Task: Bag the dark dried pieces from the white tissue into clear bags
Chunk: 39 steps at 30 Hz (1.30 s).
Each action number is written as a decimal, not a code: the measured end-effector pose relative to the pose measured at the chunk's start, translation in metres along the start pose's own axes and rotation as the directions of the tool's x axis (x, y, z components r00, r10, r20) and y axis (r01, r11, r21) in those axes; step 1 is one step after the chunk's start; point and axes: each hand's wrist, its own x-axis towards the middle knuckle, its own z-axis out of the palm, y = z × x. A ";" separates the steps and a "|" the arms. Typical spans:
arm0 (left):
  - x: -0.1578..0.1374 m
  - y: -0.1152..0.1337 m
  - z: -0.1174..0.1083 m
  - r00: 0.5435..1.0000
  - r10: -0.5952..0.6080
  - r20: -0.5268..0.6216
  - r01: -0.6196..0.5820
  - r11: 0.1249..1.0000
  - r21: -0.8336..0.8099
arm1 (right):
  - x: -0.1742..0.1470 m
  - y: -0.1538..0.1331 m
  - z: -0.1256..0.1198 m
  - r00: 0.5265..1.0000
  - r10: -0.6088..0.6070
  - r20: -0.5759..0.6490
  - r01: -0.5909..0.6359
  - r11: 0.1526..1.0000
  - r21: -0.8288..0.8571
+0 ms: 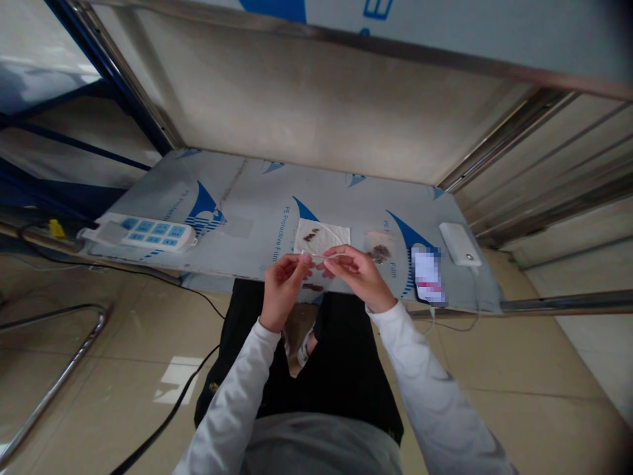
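My left hand (pixel 285 287) and my right hand (pixel 359 274) meet over the front of the bench. Thumb and fingers of each are pinched on a thin, clear or whitish strip (pixel 317 256) stretched between them; its exact kind is too small to make out. Just beyond the fingers lies a white cloth or paper sheet (pixel 336 234) with several small dark brown pieces (pixel 311 235) on it. More brown pieces (pixel 312 287) rest near the front edge, below my hands. To the right of my right hand is a small clear bag (pixel 380 245) with dark little bits in it.
The bench (pixel 257 191) is covered in printed protective film. A white power strip (pixel 158 234) lies at its left end. On the right are a phone (pixel 428 276) and a white power bank (pixel 459 244) with cables over the edge. An upper shelf (pixel 445 39) overhangs the back.
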 end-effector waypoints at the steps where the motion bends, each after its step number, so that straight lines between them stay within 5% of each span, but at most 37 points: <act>1: 0.001 -0.001 -0.002 1.000 0.009 -0.009 -0.008 1.000 0.007 | 0.007 0.006 -0.002 0.999 -0.015 -0.033 0.012 0.997 -0.074; 4: 0.003 -0.006 -0.009 0.999 0.030 -0.043 -0.029 1.000 0.010 | 0.040 0.033 -0.012 0.979 -0.079 -0.188 -0.019 0.883 -0.470; 7: 0.005 -0.008 -0.016 0.994 0.055 -0.090 -0.054 0.998 0.020 | 0.080 0.062 -0.019 0.974 -0.102 -0.204 -0.076 0.699 -0.711; 15: 0.011 -0.009 -0.033 0.985 0.117 -0.128 -0.103 0.988 0.114 | 0.118 0.087 -0.011 0.996 -0.087 -0.006 0.042 0.544 -0.838; 22: 0.013 -0.013 -0.038 0.985 0.119 -0.123 -0.105 0.987 0.120 | 0.124 0.088 -0.009 0.997 -0.078 -0.012 0.029 0.506 -0.862; 28: 0.013 -0.015 -0.040 0.984 0.147 -0.103 -0.129 0.978 0.163 | 0.101 0.047 -0.007 0.987 -0.142 -0.075 0.027 0.605 -0.796; 32: 0.011 -0.010 -0.036 0.986 0.164 -0.025 -0.155 0.967 0.201 | 0.054 -0.011 -0.006 0.963 -0.269 0.029 0.229 0.757 -0.612; 39: 0.004 -0.003 -0.022 0.981 0.190 0.046 -0.195 0.971 0.139 | 0.020 -0.063 -0.005 0.880 -0.290 0.376 0.473 0.605 -0.640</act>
